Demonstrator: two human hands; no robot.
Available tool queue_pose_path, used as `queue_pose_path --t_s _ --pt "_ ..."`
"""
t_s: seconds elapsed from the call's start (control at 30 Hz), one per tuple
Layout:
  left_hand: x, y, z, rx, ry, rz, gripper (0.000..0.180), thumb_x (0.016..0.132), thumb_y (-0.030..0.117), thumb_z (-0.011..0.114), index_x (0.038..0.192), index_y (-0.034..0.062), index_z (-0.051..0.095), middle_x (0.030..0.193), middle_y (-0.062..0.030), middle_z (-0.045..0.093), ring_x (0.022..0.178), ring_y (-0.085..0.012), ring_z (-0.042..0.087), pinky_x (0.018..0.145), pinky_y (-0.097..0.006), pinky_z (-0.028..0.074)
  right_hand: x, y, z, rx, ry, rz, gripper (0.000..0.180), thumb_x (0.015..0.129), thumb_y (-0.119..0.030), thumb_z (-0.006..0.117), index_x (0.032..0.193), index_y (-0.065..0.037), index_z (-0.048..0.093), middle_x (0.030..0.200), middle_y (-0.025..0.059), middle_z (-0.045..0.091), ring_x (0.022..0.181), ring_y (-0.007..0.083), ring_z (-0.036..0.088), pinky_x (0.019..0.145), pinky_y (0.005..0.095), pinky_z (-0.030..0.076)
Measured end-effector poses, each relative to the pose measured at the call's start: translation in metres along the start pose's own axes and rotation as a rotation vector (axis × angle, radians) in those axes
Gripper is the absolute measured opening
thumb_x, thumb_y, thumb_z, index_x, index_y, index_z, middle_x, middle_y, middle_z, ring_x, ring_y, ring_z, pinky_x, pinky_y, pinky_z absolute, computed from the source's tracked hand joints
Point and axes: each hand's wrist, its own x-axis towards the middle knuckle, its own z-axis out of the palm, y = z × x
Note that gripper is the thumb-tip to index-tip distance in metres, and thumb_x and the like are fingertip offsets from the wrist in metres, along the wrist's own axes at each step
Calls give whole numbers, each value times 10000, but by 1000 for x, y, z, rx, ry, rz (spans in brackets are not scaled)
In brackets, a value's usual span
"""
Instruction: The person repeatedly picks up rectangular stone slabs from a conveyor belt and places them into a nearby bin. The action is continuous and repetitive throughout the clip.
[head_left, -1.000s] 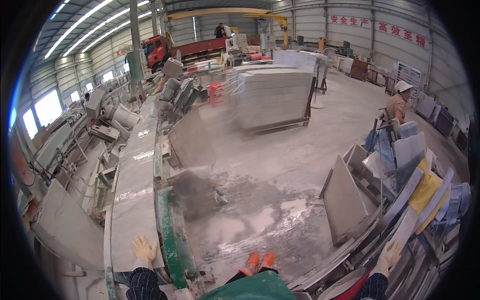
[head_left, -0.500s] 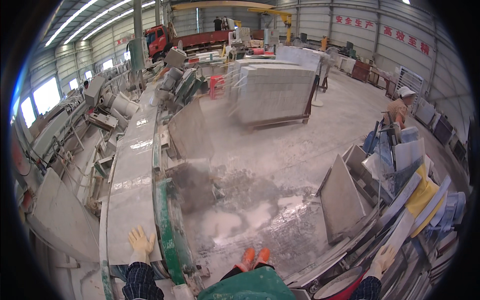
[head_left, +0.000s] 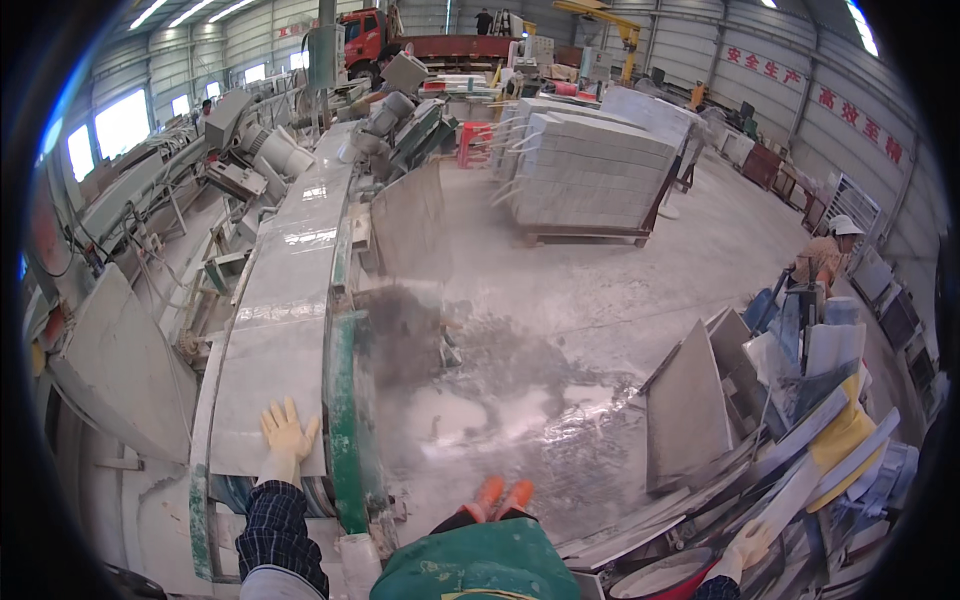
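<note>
My left hand (head_left: 287,434), in a pale yellow glove, lies flat with fingers spread on the near end of a long grey stone slab (head_left: 290,290) that rests on a conveyor line with a green side rail (head_left: 343,420). My right hand (head_left: 748,545), also gloved, is at the lower right, touching the edge of leaning stone pieces (head_left: 800,470); its grip is partly hidden. My green apron and orange shoe tips (head_left: 500,495) show at the bottom.
A wet, muddy concrete floor (head_left: 520,400) spreads ahead. A pallet of stacked stone slabs (head_left: 590,175) stands beyond. Machinery (head_left: 260,150) lines the left. A person in a white helmet (head_left: 830,250) works at the right beside racks of cut slabs (head_left: 690,410). A red truck (head_left: 370,35) is far back.
My left hand has stayed flat on the slab while my head shifted, so the view has swung slightly. My right hand remains on the stone pieces at lower right.
</note>
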Motion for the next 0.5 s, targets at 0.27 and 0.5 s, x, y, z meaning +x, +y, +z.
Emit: queue_pose_path --t_s 0.27,0.5 --pt "6 -1 6 23 26 4 832 937 590 402 1549 68 188 1567 -287 180 1439 -495 145 1189 -520 73 -16 -14 -25 -25 -111 114 532 971 -468 455 1362 -115 527 1398 81 533 1328 270 444 1036 578 357" --pt "1 28 -9 -230 181 -47 744 929 539 452 1508 88 331 1558 -252 252 1449 -449 173 1199 -508 65 -15 1 -8 19 -176 84 556 944 -446 484 1367 -88 519 1398 119 518 1314 310 443 1017 564 368"
